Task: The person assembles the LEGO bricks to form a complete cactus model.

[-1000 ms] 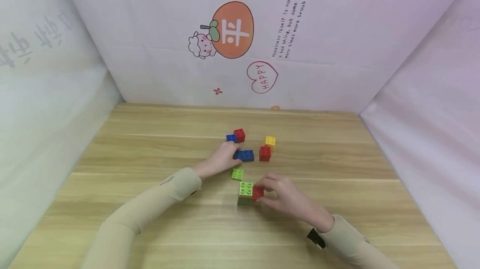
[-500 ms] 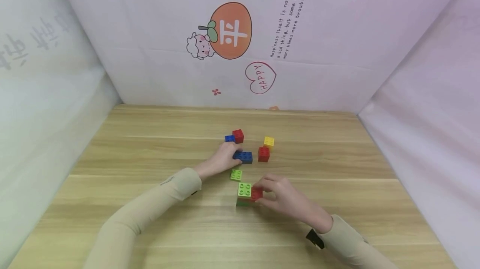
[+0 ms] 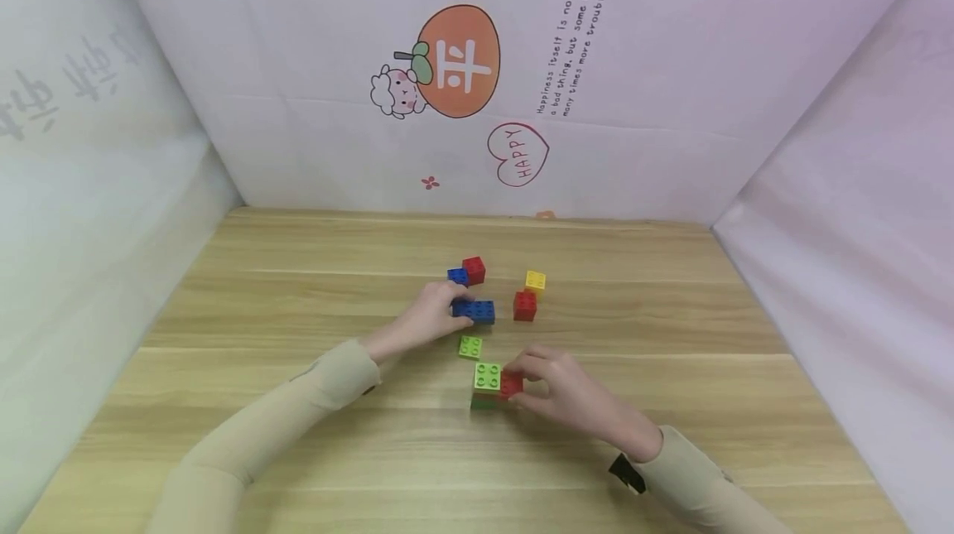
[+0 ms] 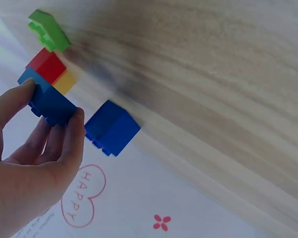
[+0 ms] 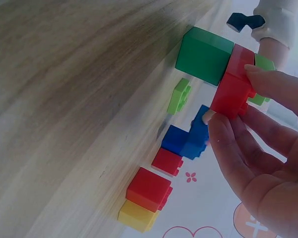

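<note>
My left hand (image 3: 426, 315) pinches a long blue brick (image 3: 480, 313) between thumb and fingers. In the left wrist view the blue brick (image 4: 54, 101) has its studs turned toward the fingers; whether it touches the table is unclear. To the front right, my right hand (image 3: 570, 393) grips the overhanging end of a red brick (image 3: 511, 385). That red brick sits on a dark green brick (image 5: 204, 55), with a light green brick (image 3: 488, 377) on top beside the held end. A flat light green brick (image 3: 470, 347) lies between the two hands.
Behind the left hand, a small blue brick (image 3: 457, 276) stands beside a red brick (image 3: 474, 270). Further right, another red brick (image 3: 525, 306) is in front of a yellow brick (image 3: 536, 280). White printed cloth (image 3: 633, 103) closes the wooden table (image 3: 358, 459) at the back and sides.
My left hand has shifted slightly left, and the long blue brick with it. My right hand keeps its grip on the red brick of the stack, without visible movement.
</note>
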### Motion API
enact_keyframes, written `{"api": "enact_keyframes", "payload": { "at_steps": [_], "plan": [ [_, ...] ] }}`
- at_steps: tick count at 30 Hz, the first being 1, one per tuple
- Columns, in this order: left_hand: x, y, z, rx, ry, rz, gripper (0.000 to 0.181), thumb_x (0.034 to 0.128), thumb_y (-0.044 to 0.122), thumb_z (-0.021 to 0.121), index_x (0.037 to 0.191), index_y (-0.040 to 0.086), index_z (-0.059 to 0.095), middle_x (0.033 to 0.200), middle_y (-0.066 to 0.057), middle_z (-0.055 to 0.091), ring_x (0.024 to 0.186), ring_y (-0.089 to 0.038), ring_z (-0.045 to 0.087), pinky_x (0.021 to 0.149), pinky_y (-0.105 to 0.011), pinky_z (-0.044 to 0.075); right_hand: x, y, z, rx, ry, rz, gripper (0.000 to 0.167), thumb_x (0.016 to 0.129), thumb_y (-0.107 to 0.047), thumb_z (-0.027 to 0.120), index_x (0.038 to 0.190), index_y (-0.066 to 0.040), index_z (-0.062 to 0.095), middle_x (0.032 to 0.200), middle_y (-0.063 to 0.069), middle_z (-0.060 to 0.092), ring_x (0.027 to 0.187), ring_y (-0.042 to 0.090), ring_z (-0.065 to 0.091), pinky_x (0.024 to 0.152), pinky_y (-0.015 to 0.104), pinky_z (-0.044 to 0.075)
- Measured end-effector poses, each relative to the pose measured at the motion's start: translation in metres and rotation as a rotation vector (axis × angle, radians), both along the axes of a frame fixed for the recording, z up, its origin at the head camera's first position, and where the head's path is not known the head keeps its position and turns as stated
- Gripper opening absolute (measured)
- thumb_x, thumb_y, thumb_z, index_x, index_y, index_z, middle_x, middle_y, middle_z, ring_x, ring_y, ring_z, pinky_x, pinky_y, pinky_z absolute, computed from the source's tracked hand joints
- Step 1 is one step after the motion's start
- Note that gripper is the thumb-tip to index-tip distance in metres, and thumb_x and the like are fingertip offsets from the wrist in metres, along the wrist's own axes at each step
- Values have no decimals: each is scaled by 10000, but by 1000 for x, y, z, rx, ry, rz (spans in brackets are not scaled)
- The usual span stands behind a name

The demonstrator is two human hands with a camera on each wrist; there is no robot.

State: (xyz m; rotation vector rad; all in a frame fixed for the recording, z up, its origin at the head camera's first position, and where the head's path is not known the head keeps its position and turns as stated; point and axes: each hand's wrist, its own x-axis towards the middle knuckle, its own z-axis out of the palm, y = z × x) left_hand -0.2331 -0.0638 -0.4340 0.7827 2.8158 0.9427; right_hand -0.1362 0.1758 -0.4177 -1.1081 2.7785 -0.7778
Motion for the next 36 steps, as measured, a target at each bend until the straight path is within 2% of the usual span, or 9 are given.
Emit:
{"api": "enact_keyframes", "payload": {
  "at_steps": [11,17,21,30,36],
  "plan": [
    [21,-15,22,-7,27,-6,357,844,156,782,1165,20,701,1170,-142,718,1071,-248,677,938,-400,583,-1,-1,-2,-20,37,20,288,809,-126,807,1078,-83,717,1008,15,717,896,95,691,787,199,602],
    [37,-18,32,-37,64,-30,362,830,167,797,1163,53,711,1151,-104,728,1048,-213,682,921,-371,589,-1,0,-1,-13,11,11,291,814,-149,809,1086,-99,719,1028,6,720,905,80,686,799,187,597],
    [47,-19,38,-30,75,-50,362,822,171,807,1157,65,716,1123,-87,735,1010,-190,681,898,-359,597,-1,-1,-2,-11,25,14,292,808,-139,813,1081,-93,720,1024,13,722,899,89,690,794,192,599],
    [63,-22,47,20,90,-120,351,822,142,802,1146,51,704,1121,-84,738,1013,-187,691,900,-361,602,-1,-1,-4,-17,55,30,277,807,-108,807,1067,-74,720,1006,27,721,887,110,696,781,198,602],
    [72,-22,51,10,111,-141,347,823,156,804,1139,49,708,1112,-84,741,996,-183,690,881,-351,606,0,-2,-1,-8,34,20,284,808,-109,807,1075,-69,718,1015,36,723,893,114,698,780,219,609]
  ]
}}
